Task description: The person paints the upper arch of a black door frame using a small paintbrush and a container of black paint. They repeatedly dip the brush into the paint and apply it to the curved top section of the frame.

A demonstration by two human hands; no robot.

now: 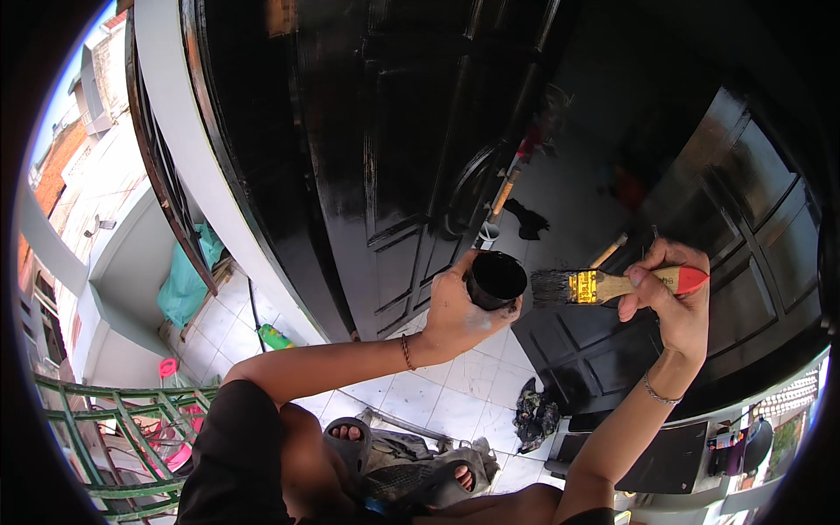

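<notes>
My left hand (464,313) is wrapped round a small black cup (496,278), its dark inside facing up toward me. Pale smudges mark the back of that hand. In my right hand (672,293) a paintbrush (608,286) is pinched by its wooden, red-ended handle. Its dark bristles point left toward the cup and stay a little apart from it. Beyond my left hand stands a glossy black panelled door (402,157). A second black panelled door (744,210) stands to the right, behind my right hand.
White tiles (411,394) cover the floor, where a crumpled black plastic bag (534,416) lies. My sandalled feet rest by a grey sheet (411,468). A green metal railing (114,437) runs at lower left. A teal cloth (188,280) and a green bottle (276,337) are at left.
</notes>
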